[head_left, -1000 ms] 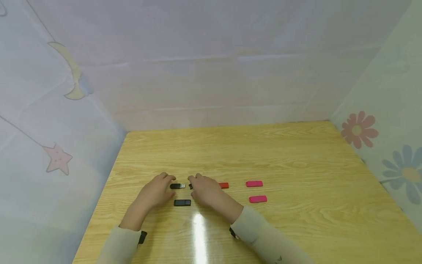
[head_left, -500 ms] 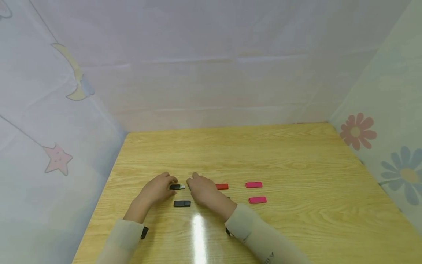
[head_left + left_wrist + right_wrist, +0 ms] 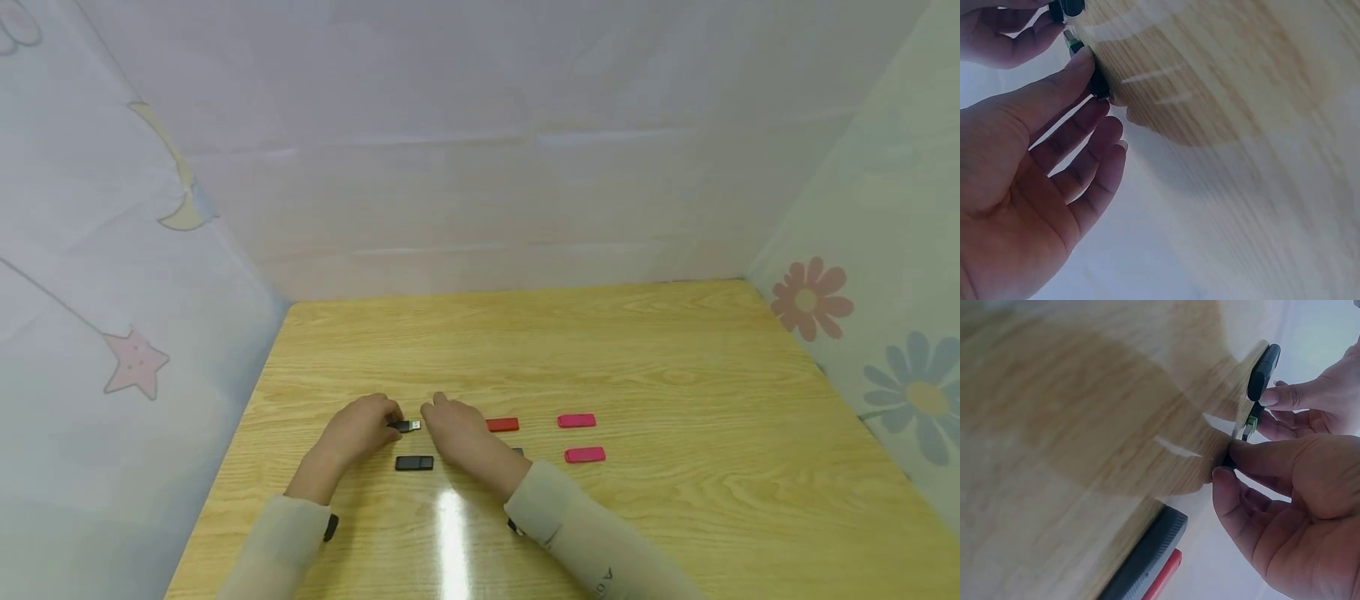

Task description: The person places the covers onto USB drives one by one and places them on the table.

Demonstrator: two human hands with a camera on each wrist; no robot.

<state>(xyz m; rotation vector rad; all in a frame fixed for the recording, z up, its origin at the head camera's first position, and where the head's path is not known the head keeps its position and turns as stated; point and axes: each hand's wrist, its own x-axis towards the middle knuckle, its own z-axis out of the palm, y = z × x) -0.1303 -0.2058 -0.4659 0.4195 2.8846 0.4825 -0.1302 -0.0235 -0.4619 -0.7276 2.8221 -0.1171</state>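
My left hand (image 3: pixel 358 429) pinches a black USB flash drive (image 3: pixel 407 426) between thumb and fingers, low over the table. Its bare metal connector points right, and a green part shows on the drive (image 3: pixel 1099 81) in the left wrist view. Just right of the connector, my right hand (image 3: pixel 461 433) pinches a small black cap (image 3: pixel 1229 461), mostly covered by thumb and forefinger. The two pieces stand apart, roughly in line. Nearer the body, between the hands, lies another black flash drive (image 3: pixel 414 462), closed.
A red flash drive (image 3: pixel 502 424) lies beyond the right wrist, partly covered. A dark one (image 3: pixel 1147 556) with a ridged side lies near it. Two pink flash drives (image 3: pixel 576 421) lie further right on the wooden table (image 3: pixel 675 358). Printed cloth walls enclose the table.
My right hand has moved slightly left, toward the connector, uncovering more of the red drive and part of the dark one. My left fingers have closed in on the black flash drive.
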